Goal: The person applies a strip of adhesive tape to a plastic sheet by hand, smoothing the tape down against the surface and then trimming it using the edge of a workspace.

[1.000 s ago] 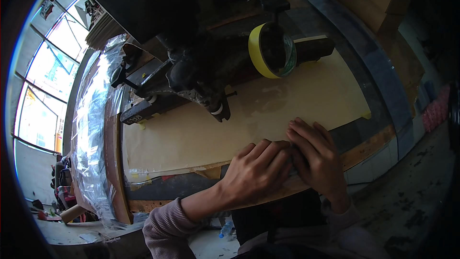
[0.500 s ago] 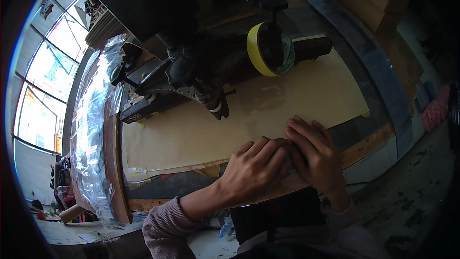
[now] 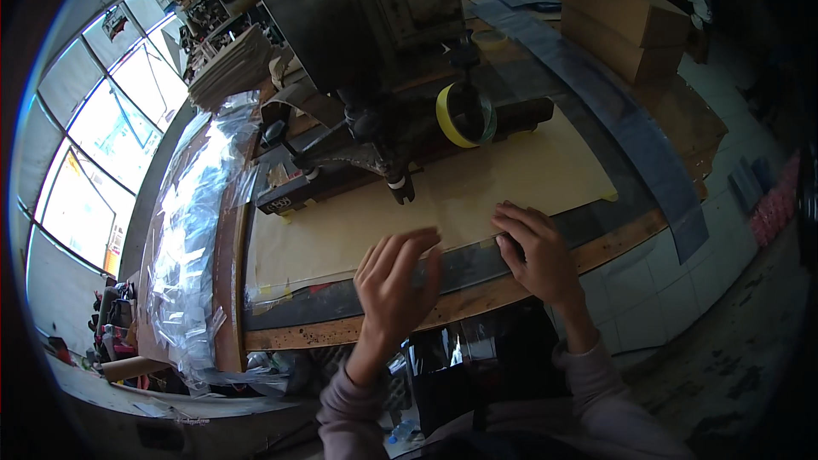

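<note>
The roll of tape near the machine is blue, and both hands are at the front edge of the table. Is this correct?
Not quite: the roll of tape is yellow, not blue, as the head view shows. The rest holds: it sits near the machine, and the left hand and right hand are at the front edge of the table.

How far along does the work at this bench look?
Done: a tan sheet lies flat on the bench under the machine head. In hand: the right hand presses the sheet's near edge, while the left hand hovers open beside it. Left: cannot tell; no finished pieces are identifiable.
</note>
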`<state>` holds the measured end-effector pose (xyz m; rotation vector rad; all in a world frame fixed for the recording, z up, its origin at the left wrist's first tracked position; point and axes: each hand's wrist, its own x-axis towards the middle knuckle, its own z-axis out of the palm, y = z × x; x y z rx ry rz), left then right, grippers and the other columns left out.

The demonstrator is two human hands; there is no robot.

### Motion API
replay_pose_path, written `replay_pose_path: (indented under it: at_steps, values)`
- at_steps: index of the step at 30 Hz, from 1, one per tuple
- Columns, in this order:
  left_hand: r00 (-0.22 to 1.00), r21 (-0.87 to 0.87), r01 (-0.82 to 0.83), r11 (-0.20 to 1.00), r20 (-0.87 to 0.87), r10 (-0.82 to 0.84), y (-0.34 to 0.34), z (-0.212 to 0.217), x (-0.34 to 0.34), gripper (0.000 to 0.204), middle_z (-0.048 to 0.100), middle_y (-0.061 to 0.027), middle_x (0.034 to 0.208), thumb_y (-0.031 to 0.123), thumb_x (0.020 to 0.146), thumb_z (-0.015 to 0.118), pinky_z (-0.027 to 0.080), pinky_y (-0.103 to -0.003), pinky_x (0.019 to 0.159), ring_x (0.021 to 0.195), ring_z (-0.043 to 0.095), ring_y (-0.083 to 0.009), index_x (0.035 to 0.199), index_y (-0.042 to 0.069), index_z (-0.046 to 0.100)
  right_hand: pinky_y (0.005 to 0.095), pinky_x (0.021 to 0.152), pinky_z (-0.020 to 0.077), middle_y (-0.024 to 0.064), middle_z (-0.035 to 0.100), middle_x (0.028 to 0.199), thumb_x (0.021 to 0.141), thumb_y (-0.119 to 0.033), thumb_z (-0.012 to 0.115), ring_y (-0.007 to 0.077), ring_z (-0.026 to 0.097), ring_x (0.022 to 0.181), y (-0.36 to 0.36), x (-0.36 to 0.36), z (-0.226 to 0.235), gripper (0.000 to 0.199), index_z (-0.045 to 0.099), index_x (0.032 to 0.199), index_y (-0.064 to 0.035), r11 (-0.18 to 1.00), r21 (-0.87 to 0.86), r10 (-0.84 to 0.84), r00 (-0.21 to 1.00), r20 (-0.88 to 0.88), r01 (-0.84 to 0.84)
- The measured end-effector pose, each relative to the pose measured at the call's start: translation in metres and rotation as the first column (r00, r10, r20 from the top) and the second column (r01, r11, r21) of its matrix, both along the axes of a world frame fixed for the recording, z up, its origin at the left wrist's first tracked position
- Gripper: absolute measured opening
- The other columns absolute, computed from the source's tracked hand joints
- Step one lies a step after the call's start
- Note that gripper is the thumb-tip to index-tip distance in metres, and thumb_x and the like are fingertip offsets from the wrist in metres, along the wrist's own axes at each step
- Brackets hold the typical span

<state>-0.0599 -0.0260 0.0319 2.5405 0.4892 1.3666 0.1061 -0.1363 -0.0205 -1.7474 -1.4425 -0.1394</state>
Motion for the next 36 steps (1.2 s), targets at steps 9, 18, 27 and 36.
replay_pose_path:
  at_steps: [9, 18, 27, 36]
  values:
    - [0.855, -0.882, -0.202, 0.425, 0.052, 0.516, -0.143, -0.17, -0.093, 0.028, 0.064, -0.012, 0.081, 0.02, 0.094, 0.05, 0.047, -0.03, 0.07, 0.074, 0.06, -0.0203, 0.097, -0.005, 0.063, 0.0382, 0.082, 0.0503, 0.0123, 0.065, 0.097, 0.085, -0.008, 0.06, 0.029, 0.063, 0.09, -0.002, -0.004, 0.002, 0.01, 0.064, 0.09, -0.0002, 0.991, 0.128, 0.063, 0.99, -0.123, -0.047]
    - [0.997, -0.861, 0.041, 0.507, 0.065, 0.029, -0.083, -0.16, -0.044, 0.042, 0.062, -0.0176, 0.113, 0.026, 0.093, 0.056, 0.042, -0.035, 0.091, 0.106, 0.058, -0.0249, 0.122, -0.004, 0.052, 0.032, 0.07, 0.0513, 0.0132, 0.066, 0.086, 0.087, -0.007, 0.058, 0.0249, 0.067, 0.078, -0.002, 0.004, -0.002, 0.011, 0.064, 0.089, 0.0026, 0.96, 0.257, -0.017, 0.939, -0.344, 0.111]
    - [0.984, -0.893, 0.174, 0.416, 0.136, -0.119, -0.104, -0.12, -0.021, 0.035, 0.07, -0.0115, 0.083, 0.027, 0.097, 0.05, 0.046, -0.027, 0.07, 0.071, 0.06, -0.0124, 0.089, -0.005, 0.063, 0.0301, 0.068, 0.051, 0.0113, 0.068, 0.083, 0.088, -0.009, 0.058, 0.0203, 0.067, 0.075, 0.0, 0.011, -0.004, 0.013, 0.066, 0.088, 0.0018, 0.963, 0.261, 0.024, 0.937, -0.348, 0.072]
    - [0.854, -0.844, 0.51, 0.167, 0.52, 0.016, -0.101, -0.068, -0.032, 0.035, 0.059, -0.0062, 0.068, 0.023, 0.102, 0.041, 0.05, -0.026, 0.059, 0.061, 0.059, -0.0118, 0.076, 0.002, 0.052, 0.0278, 0.067, 0.0496, 0.0105, 0.068, 0.082, 0.088, -0.007, 0.058, 0.0172, 0.066, 0.073, -0.001, 0.009, -0.005, 0.012, 0.067, 0.086, 0.0017, 0.966, 0.232, -0.003, 0.908, -0.419, 0.111]
